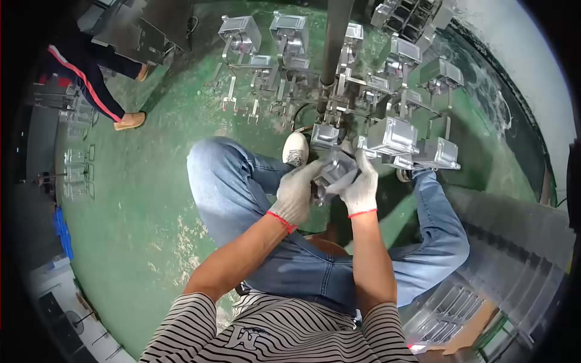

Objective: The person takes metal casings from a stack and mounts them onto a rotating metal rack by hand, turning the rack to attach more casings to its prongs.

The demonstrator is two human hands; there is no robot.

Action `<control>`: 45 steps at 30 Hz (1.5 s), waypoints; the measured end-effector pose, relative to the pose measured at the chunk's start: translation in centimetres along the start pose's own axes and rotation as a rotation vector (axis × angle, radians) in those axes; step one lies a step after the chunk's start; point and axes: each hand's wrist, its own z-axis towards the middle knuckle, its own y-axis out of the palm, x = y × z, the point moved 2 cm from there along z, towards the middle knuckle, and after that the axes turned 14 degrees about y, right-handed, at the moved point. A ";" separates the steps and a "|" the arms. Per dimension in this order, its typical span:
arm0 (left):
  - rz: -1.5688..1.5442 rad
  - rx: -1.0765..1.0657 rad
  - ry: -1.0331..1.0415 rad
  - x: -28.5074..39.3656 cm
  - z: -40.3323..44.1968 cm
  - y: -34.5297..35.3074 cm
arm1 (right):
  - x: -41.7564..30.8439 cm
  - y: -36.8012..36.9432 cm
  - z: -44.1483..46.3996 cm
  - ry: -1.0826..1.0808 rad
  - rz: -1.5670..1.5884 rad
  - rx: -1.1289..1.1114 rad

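Between my two gloved hands is a grey metal casting [337, 169], boxy in shape and blurred in part. My left hand [295, 191] is closed on its left side, in a white knit glove with a red cuff. My right hand [362, 186], gloved the same way, grips the right side. The casting is above my lap, between my bent knees. Just beyond it, a box-shaped casting [324, 136] sits near the foot of a dark upright pole [336, 45]. Right of my right hand is a larger box casting [393, 137], and another box casting [439, 153] lies beside it.
Several castings with attached metal arms [290, 33] stand ahead on the green floor [145, 181]. At the left, another person's leg [91, 85] is near dark equipment [151, 30]. Stacked clear plastic trays [508, 242] stand at my right.
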 end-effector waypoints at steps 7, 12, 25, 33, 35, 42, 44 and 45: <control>-0.209 -0.030 0.002 2.3 3.2 0.4 | 0.4 2.1 5.4 -0.045 0.088 -0.066; 0.069 -0.080 0.080 4.6 4.5 1.3 | -0.4 2.5 6.4 0.096 0.027 -0.102; 0.917 -0.564 0.513 13.7 8.1 8.7 | 0.1 3.5 7.7 0.117 0.298 -0.192; 0.967 -0.527 0.506 14.7 7.0 9.8 | -0.8 7.5 5.1 0.059 0.255 -0.028; 1.034 -0.518 0.490 14.7 7.3 9.7 | -1.0 7.9 4.8 0.137 0.243 0.068; 1.012 -0.496 0.458 15.0 7.2 9.8 | -1.6 8.4 5.0 0.141 0.229 0.042; 1.063 -0.473 0.427 15.0 7.1 9.8 | -1.1 7.3 6.7 0.148 0.144 -0.075; 1.025 -0.481 0.450 14.8 7.3 9.8 | -1.3 7.1 6.9 0.154 0.278 -0.044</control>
